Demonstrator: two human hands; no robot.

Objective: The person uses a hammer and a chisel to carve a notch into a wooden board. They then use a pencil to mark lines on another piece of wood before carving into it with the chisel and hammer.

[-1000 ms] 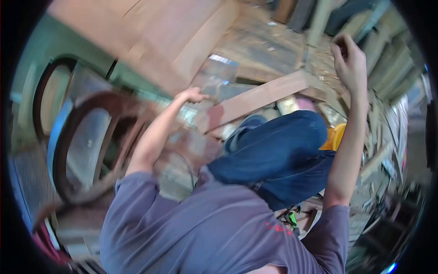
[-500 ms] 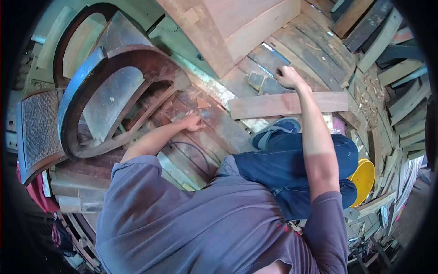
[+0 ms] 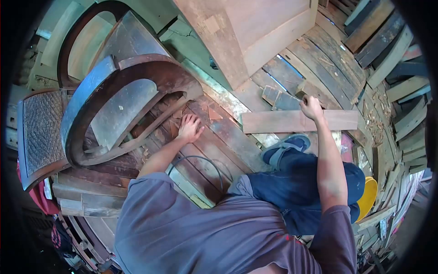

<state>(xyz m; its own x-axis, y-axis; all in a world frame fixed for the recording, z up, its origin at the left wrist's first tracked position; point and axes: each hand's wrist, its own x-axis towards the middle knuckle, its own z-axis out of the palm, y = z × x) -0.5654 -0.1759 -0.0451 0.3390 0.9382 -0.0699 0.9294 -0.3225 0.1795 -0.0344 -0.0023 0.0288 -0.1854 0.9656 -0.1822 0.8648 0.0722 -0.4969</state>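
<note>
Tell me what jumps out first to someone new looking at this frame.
The big curved dark wooden frame fills the upper left, with a woven cane panel at the far left edge. The left hand lies flat on the worn floorboards just beside the frame's lower end, while the right hand rests on a reddish plank lying crosswise. A yellow bowl-like thing peeks out behind the blue-trousered knee at the right.

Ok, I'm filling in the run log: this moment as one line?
left hand: flat on floor planks | right hand: gripping board | curved chair frame: beside left hand
</note>
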